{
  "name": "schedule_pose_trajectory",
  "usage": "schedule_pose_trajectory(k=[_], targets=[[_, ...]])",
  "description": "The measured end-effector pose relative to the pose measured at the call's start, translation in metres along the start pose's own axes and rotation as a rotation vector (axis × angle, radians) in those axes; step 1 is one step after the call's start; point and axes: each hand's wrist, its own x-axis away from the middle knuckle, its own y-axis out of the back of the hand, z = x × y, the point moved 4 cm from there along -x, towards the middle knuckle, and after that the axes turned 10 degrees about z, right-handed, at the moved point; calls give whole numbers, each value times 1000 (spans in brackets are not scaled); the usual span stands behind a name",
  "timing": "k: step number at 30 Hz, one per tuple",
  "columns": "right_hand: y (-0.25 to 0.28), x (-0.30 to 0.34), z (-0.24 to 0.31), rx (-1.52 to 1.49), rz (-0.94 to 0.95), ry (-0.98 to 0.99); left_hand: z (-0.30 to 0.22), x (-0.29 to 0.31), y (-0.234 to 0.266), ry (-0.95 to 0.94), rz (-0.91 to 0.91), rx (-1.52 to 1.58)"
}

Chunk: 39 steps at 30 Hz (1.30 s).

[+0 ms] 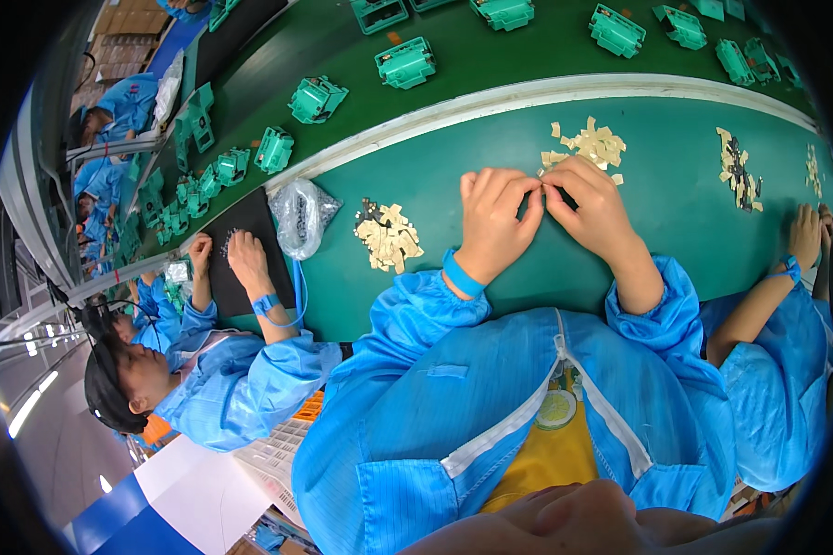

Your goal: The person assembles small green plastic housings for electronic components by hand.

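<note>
My left hand (498,217) and my right hand (589,203) meet above the green work table, thumbs and forefingers pinched together. Whatever sits between the fingertips is too small to make out. Just beyond my right hand lies a loose pile of small cream-coloured flat pieces (596,144), partly hidden by the knuckles. To the left of my left hand, some way off, is another pile of cream pieces (393,242) mixed with small black parts (370,215). A blue band (465,274) circles my left wrist.
Beyond a pale rail (528,92) runs a dark green belt carrying several green plastic housings (405,63). A clear plastic bag (301,218) rests left of the piles. Co-workers' hands (248,262) work at the left and right (805,236). Another mixed pile (739,172) lies to the right.
</note>
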Motion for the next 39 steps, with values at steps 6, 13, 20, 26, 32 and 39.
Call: schedule_pose_trajectory(k=[6, 13, 20, 26, 32, 39], targets=[[1, 1, -3, -37, -1, -17, -1, 0, -1, 0, 12, 17], [15, 7, -24, -44, -242, -310, 4, -1, 3, 67, -22, 89], [13, 7, -27, -62, -248, -383, -4, -3, 4, 37, -56, 13], [20, 7, -23, -99, -285, -367, -7, 0, 6, 31, -66, -50], [11, 15, -33, -612, 95, -459, -24, 2, 18, -70, -44, -183], [-5, 17, -27, -1109, 290, -674, -30, 8, 21, -166, 32, -279]])
